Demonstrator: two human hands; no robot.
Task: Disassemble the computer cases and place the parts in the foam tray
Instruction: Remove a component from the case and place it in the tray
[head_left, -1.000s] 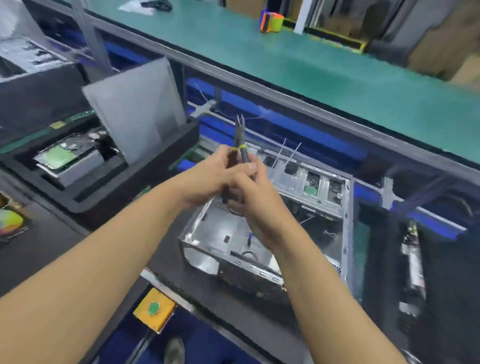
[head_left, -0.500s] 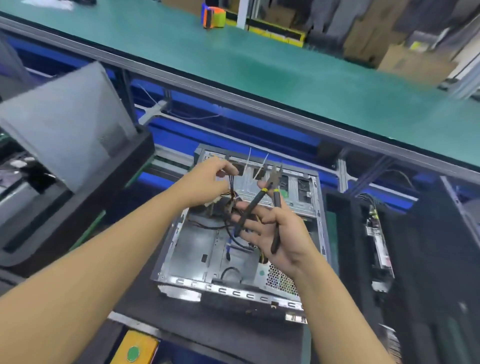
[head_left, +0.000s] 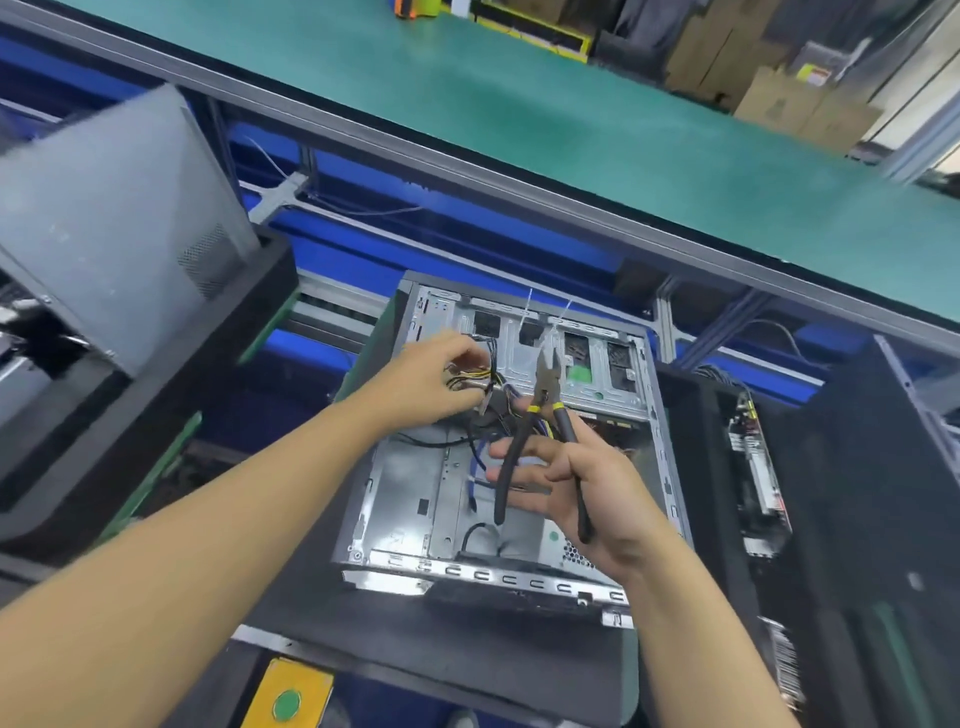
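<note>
Wires are the hazard: in the open grey sheet-metal computer case (head_left: 410, 499), which lies on the dark bench (head_left: 467, 654) right of the black foam tray (head_left: 270, 280), the left hand (head_left: 431, 382) pinches a bundle of yellow and black wires (head_left: 475, 375) in curled fingers. The right hand (head_left: 587, 488) grips black-handled, yellow-banded cutting pliers (head_left: 546, 387), jaws parted beside that bundle and a white cable tie (head_left: 526, 307). A misplaced bite could, I judge, sever a wire instead of the tie or nick the nearby left fingertips; where the wires end, what the tie binds and what the blurred dark holder (head_left: 852, 493) on the right contains cannot be made out.
</note>
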